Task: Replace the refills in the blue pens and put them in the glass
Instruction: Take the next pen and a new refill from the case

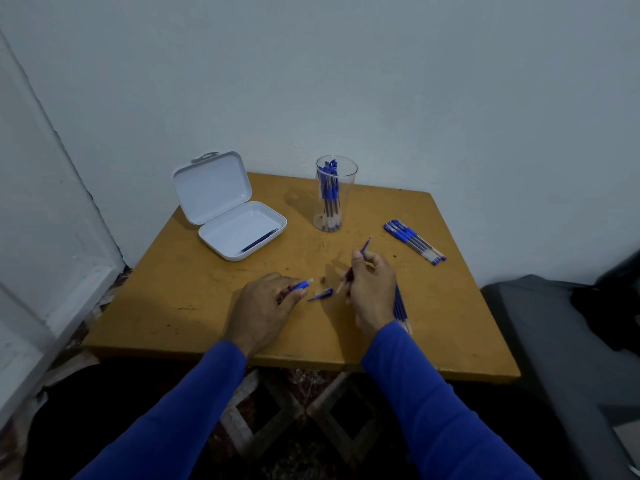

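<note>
Fingers of the left hand (265,308) pinch a blue pen barrel (300,285); the right hand (372,289) grips a thin blue refill (360,259), seemingly with spares. Between them lies a blue cap (321,294). Behind stands the clear pen-filled glass (333,194) on the wooden table (194,289).

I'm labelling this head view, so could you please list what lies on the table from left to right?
White case → left hand → pen cap → glass → right hand → loose pens.

Refill (360,261) in right hand (372,292)
</note>
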Action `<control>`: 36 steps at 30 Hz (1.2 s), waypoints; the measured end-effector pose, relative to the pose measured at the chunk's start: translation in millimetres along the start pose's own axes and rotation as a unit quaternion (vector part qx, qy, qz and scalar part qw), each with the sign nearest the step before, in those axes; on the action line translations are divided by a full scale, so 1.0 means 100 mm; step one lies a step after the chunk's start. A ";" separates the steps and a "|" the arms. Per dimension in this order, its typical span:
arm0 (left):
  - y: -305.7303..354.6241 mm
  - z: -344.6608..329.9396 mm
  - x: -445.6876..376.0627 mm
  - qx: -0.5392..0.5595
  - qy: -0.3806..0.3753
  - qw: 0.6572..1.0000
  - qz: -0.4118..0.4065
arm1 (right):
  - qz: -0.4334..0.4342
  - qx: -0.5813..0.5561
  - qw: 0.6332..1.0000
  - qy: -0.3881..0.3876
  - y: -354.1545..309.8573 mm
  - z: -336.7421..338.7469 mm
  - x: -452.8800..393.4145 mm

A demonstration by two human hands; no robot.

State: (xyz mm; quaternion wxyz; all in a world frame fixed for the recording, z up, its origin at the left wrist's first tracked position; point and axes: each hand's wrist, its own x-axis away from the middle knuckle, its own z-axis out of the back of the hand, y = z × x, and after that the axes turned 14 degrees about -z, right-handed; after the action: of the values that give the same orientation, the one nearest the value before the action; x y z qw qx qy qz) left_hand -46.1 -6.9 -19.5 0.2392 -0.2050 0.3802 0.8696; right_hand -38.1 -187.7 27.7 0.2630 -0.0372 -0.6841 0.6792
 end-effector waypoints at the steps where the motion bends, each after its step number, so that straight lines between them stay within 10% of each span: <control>1: 0.00 0.00 0.00 -0.003 -0.002 1.000 0.000 | 0.017 0.039 0.999 0.016 0.02 0.04 -0.01; 14: -0.03 -0.02 0.00 -0.010 -0.005 1.000 -0.004 | 0.005 0.313 0.936 0.161 0.11 0.99 -0.19; 36: 0.19 -0.20 -0.21 -0.015 0.010 1.000 -0.008 | 0.003 0.350 0.928 0.125 0.18 1.11 -0.31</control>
State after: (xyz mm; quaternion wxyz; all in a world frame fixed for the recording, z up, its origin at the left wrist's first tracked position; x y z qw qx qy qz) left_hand -36.6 -39.1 -9.7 0.2387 -0.2206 0.3678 0.8713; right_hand -62.8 -300.0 7.9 0.3409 -0.0292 -0.3644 0.8661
